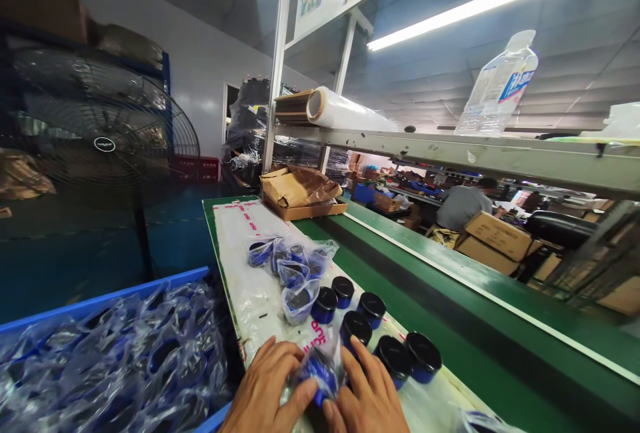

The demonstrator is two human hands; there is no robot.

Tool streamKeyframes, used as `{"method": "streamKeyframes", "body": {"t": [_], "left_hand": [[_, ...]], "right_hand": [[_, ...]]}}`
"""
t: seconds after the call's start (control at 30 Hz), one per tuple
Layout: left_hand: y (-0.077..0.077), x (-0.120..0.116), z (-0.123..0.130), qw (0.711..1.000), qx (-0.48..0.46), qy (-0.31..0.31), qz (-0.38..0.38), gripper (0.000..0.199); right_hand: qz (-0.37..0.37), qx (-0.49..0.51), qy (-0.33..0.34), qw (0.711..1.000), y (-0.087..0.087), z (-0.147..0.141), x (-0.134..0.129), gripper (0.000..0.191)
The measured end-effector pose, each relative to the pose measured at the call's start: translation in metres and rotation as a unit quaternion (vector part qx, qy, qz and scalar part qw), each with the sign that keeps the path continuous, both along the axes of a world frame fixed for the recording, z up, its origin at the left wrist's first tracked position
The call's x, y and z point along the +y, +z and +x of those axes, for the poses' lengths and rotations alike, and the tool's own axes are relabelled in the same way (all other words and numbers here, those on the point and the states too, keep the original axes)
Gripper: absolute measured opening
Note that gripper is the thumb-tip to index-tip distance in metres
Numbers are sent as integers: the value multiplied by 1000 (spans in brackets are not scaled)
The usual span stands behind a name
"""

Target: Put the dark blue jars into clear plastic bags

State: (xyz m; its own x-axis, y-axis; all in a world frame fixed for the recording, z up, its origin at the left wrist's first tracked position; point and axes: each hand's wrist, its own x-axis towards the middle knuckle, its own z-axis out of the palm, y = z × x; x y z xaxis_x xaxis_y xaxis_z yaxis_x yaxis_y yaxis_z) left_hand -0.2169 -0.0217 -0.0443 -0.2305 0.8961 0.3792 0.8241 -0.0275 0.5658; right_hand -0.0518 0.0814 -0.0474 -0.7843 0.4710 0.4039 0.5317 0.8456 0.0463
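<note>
Between my two hands is a blue round part in a clear plastic bag (319, 374), low in the head view over the white-covered bench. My left hand (273, 386) has its thumb and fingers closed on the bag's left side. From the right, my right hand (370, 389) grips the same bag, its fingertips close to a black-topped blue cylinder (356, 328). Several more unbagged cylinders (424, 355) stand upright just beyond and to the right. Farther up the bench lie several bagged ones (295, 266), bunched together. My hands partly cover the bag.
A blue crate (125, 293) full of bagged parts stands at the left. An open cardboard box (303, 193) sits at the bench's far end. Along the right runs a green belt (480, 306), under a shelf holding a film roll (345, 111) and a plastic bottle (500, 86).
</note>
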Motion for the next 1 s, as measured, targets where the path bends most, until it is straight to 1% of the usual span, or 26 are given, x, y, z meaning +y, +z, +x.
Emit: {"method": "streamKeyframes", "body": {"t": [0.1,0.17,0.27,0.37,0.43,0.5,0.57,0.67,0.7,0.73,0.77,0.8,0.83,0.87,0.9,0.93,0.97,1.0], "left_hand": [[8,5,7,999,-7,33,-25,35],[8,8,9,999,3,37,-33,35],[3,11,10,999,24,22,-4,27],[1,13,10,997,57,29,47,32],[5,14,9,992,82,64,74,37],[14,16,8,984,111,101,92,41],[23,18,7,980,130,112,99,44],[29,17,5,983,110,107,97,46],[27,15,5,985,90,111,100,44],[24,13,3,986,64,115,106,38],[20,11,2,986,35,117,112,31],[16,9,1,987,4,111,113,29],[11,7,0,989,-22,96,107,43],[8,6,-1,992,-39,74,95,63],[5,6,-2,995,-45,43,77,81],[5,6,-1,998,-40,12,57,91],[6,8,0,999,-30,-12,38,94],[9,10,1,999,-22,-26,19,93]], "right_hand": [[4,8,-6,1000,14,0,0,23],[-1,22,-24,999,20,2,3,28],[-10,46,-39,998,24,4,8,34],[-17,75,-45,996,30,9,16,37],[-31,98,-41,994,36,12,23,38],[-50,133,-36,989,42,14,29,38],[-65,175,-39,982,45,14,28,36],[-54,209,-38,976,44,12,17,21],[-39,204,-28,978,45,14,14,21],[-15,193,-15,981,47,18,12,25],[14,177,-1,984,51,24,11,30],[47,156,9,987,56,34,13,33],[82,131,19,988,63,46,16,38],[103,100,14,990,71,61,20,46],[107,74,-13,991,78,78,26,57],[89,53,-55,993,84,96,33,65],[40,16,-98,994,88,113,41,69],[-28,-25,-141,989,90,130,49,69]]}}
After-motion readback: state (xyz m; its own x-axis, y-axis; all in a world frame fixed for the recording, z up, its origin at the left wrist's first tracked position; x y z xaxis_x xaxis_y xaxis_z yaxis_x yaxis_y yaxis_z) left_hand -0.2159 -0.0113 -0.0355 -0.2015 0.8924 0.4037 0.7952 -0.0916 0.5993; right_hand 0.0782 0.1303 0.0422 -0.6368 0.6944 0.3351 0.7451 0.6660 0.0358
